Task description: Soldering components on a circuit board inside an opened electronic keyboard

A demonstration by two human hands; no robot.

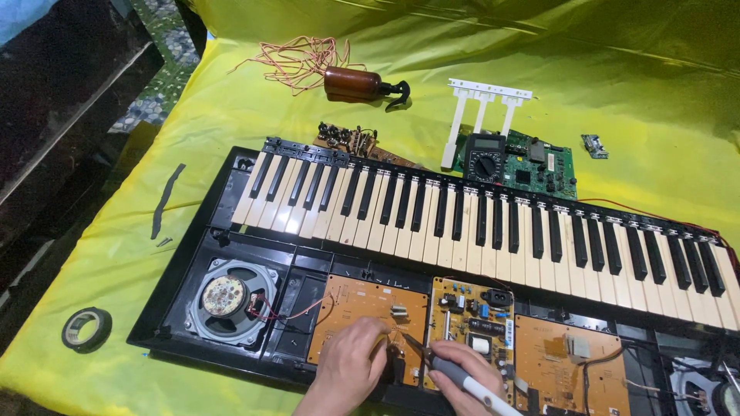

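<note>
My right hand [462,376] has its fingers wrapped around a soldering iron [470,385], its tip resting on the orange circuit board [362,316] inside the opened keyboard [478,223]. My left hand [351,366] lies on that board, fingers curled together (whether they pinch anything I cannot tell), just right of the speaker [230,296].

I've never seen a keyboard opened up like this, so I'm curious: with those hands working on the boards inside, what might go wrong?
1. The right hand holds a pen-shaped grey-and-white tool with its tip at the orange-brown circuit board; a slip could perhaps damage nearby parts.
2. The left hand rests on that board right beside the tip and might get poked.
3. Thin red wires from the round grey speaker run close by and could snag.
</note>
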